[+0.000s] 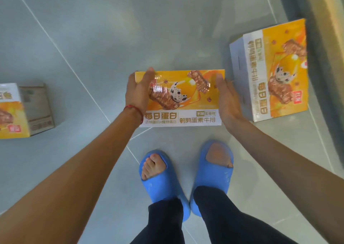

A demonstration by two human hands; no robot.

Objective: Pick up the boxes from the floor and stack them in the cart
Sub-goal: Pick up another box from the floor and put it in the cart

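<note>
Head view looking straight down at a grey tiled floor (83, 39). Both bare arms reach down to the middle box (183, 102), orange-yellow with a white strip of print along its near edge, lying just ahead of the feet. Left hand (138, 93) is on the box's left end, fingers (149, 74) laid over the top face and curled at the far left corner, pressed on the box; red string bracelet (134, 111) on that wrist. Right hand (226, 102) flat against the box's right end, fingers (219, 83) straight and together, touching the side; cannot tell if they wrap under. Cannot tell whether the box is lifted or resting on the floor. Second box (273, 70) of the same print sits on the floor to the right, near the held one but apart. Third box (20, 111) on the floor at the left edge, well apart, partly cut off. Blue slides (163, 184) on both feet, dark trousers (214, 221) below.
</note>
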